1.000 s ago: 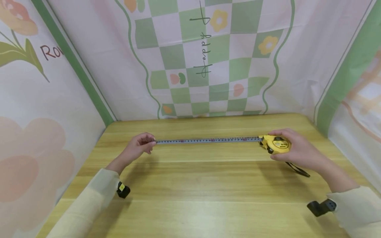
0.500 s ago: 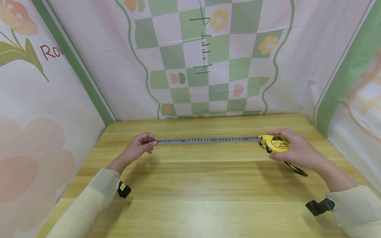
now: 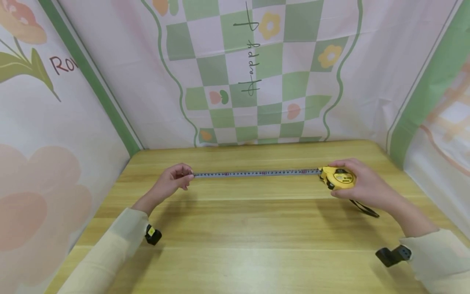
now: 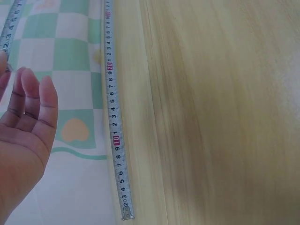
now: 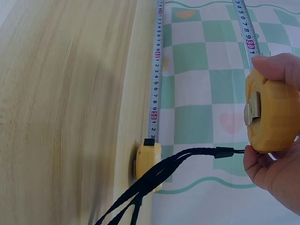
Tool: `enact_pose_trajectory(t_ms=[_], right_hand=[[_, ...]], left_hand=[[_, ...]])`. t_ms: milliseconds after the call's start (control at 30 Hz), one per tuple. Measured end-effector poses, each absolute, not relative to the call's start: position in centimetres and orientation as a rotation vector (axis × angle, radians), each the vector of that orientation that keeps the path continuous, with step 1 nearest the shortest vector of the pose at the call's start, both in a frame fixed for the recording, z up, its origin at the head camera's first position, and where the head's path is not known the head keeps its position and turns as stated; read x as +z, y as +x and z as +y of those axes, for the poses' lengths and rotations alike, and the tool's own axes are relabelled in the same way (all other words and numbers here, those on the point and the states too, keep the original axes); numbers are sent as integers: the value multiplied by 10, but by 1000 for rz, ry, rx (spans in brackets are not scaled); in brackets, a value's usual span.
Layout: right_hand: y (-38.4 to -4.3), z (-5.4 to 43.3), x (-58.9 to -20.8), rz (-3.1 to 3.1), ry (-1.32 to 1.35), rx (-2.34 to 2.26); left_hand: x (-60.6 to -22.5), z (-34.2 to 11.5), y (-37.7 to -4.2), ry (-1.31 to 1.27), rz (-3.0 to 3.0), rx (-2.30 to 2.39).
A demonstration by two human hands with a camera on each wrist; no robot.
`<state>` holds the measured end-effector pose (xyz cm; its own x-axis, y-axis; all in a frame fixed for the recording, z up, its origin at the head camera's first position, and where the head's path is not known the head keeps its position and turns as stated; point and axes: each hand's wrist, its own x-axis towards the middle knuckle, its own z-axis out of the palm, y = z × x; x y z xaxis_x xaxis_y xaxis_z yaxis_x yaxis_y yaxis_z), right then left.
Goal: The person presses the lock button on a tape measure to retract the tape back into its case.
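Observation:
My left hand (image 3: pixel 170 177) pinches the hook end of a measuring tape blade (image 3: pixel 249 174) between thumb and fingertips. The blade runs nearly straight across to its yellow tape measure case (image 3: pixel 343 178), which my right hand (image 3: pixel 371 185) grips from the right side. Numbers just past 30 show at the mouth of the case. A black wrist strap (image 5: pixel 199 151) hangs from the case. Along the table's edge in the wrist views lies a second extended blade (image 4: pixel 112 105), its hook end near the bottom of the left wrist view. Its yellow case (image 5: pixel 148 157) is partly covered by the strap.
A light wooden table (image 3: pixel 235 228) lies under both hands. Behind it hangs a green and white checkered cloth (image 3: pixel 264 73) with flowers and lettering. Patterned cloth (image 3: pixel 36 143) also closes off the left side, and more hangs at the right.
My right hand and the case have shifted slightly left. My left hand has edged slightly right, and the stretch of blade between them looks a little shorter.

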<state>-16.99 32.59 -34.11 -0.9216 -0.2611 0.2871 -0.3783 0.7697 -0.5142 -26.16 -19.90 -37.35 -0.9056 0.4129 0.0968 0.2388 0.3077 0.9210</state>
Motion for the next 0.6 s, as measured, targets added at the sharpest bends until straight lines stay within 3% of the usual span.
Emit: enact_pose_trajectory(t_ms=[600], right_hand=[[-170, 320, -343, -2765, 508, 897]], left_hand=[[-373, -194, -260, 591, 2414, 1654]])
